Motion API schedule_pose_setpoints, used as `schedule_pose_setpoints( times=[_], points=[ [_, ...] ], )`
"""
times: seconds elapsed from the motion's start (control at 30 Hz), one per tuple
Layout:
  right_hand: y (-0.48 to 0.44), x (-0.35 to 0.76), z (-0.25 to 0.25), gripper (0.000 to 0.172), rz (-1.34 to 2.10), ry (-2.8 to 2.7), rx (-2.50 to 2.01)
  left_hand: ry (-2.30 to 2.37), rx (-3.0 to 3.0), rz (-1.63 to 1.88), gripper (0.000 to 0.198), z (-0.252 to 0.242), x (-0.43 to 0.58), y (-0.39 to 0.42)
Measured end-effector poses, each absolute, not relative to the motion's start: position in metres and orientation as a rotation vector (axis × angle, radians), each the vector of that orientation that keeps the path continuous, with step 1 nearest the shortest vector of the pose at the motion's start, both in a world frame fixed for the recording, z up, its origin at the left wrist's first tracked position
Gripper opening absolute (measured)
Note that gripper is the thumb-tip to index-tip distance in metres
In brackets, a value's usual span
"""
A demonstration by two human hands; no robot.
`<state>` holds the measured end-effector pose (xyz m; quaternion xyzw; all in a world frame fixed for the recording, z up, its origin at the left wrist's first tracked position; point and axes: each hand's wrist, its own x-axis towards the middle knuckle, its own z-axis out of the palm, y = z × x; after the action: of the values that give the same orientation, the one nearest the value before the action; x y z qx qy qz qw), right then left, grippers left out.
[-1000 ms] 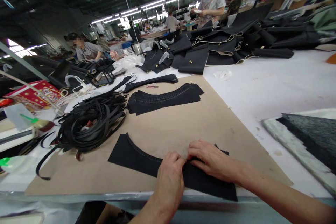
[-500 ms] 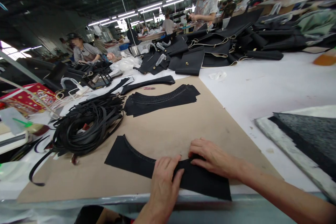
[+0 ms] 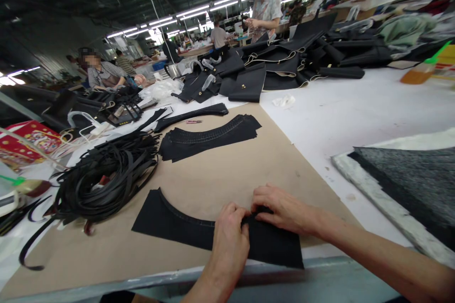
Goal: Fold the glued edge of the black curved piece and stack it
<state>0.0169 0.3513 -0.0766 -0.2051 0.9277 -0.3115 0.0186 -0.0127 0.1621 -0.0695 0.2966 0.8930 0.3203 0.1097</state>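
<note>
Behind curved black piece (image 3: pixel 185 227) under both hands: strap coil (image 3: pixel 106 180), piece stack (image 3: pixel 209 135).

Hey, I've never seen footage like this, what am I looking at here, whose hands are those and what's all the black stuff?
There is no machine here. The single view comes from a camera worn on a person's head, looking down at their own hands. The left hand and right hand press on a curved black fabric piece, their fingers meeting at its upper edge. It lies on a brown paper sheet on the worktable. Beyond it sits a stack of similar curved pieces, and to the left a tangle of black straps. Other people work at tables farther back.
</note>
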Motion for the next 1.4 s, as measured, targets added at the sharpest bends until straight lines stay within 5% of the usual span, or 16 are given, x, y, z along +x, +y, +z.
schedule_pose_setpoints(
  times=[0.4,0.8,1.4],
  points=[
    [0.366,0.025,-0.077,0.008,-0.932,2.911,-0.790,3.000,1.628,0.832,0.042,-0.119,0.022,0.143],
    [0.383,0.028,-0.075,0.014,-0.905,2.938,-0.624,2.686,0.912,0.904,0.024,-0.076,0.000,0.190],
    [0.398,0.033,-0.076,0.007,-0.879,2.968,-0.725,2.658,1.122,0.852,0.035,-0.091,0.010,0.203]
  ],
)
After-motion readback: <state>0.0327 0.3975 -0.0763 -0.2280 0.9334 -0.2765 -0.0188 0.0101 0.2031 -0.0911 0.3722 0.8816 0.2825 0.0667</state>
